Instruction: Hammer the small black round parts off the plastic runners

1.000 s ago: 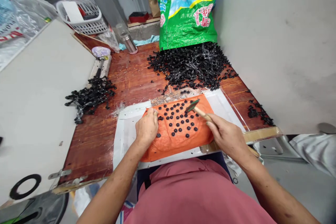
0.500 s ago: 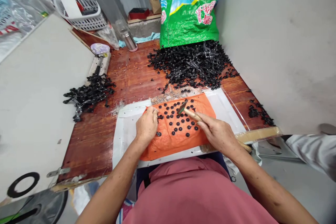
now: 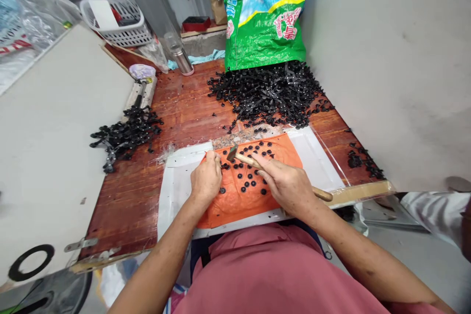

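I have the right hand (image 3: 289,184) wrapped round the hammer (image 3: 247,159), its striking end over the far left part of the orange cloth (image 3: 228,210); the left hand (image 3: 206,176) pinches the cloth's left edge, and I cannot tell whether a disc is caught there too. The cloth lies on the white sheet (image 3: 318,157), dotted with black discs (image 3: 253,183). My worry is how near the hammer sits to the left hand: a stray swing could bruise it, and a tug on the cloth might make 1 blow land off-centre. Behind, a pile (image 3: 279,95) of black parts spreads below the bag (image 3: 267,49), whose inside I can't see. The basket (image 3: 128,35) holds a card (image 3: 103,15) and something red (image 3: 116,14).
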